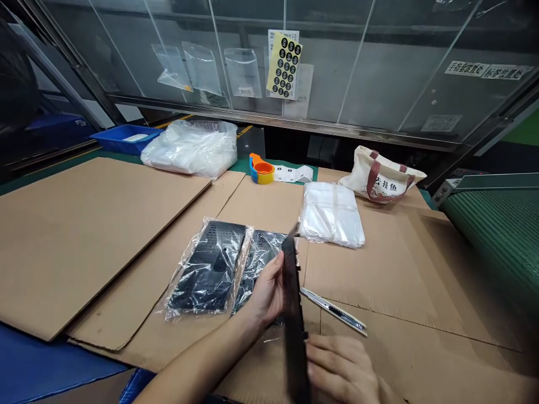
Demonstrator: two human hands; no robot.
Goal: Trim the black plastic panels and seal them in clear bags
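Note:
A thin black plastic panel [293, 314] stands on edge before me, its narrow side with small tabs turned toward the camera. My left hand [269, 289] grips its left face near the far end, thumb near the top edge. On the other side my right hand [343, 365] has its bent fingers against the panel's near part; they are slightly blurred. Beyond my left hand lie a bagged black vented panel [208, 266] and a second bagged black panel [263, 249], partly hidden by the hand. To the right of the held panel rests a utility knife [334, 311].
Cardboard [404, 269] covers the table. Farther back are a stack of clear plastic bags [330, 213], a cloth tote bag [381, 177], a tape dispenser [261, 170], a white plastic bundle [193, 148] and a blue tray [124, 147]. A green conveyor belt [497, 219] runs along the right.

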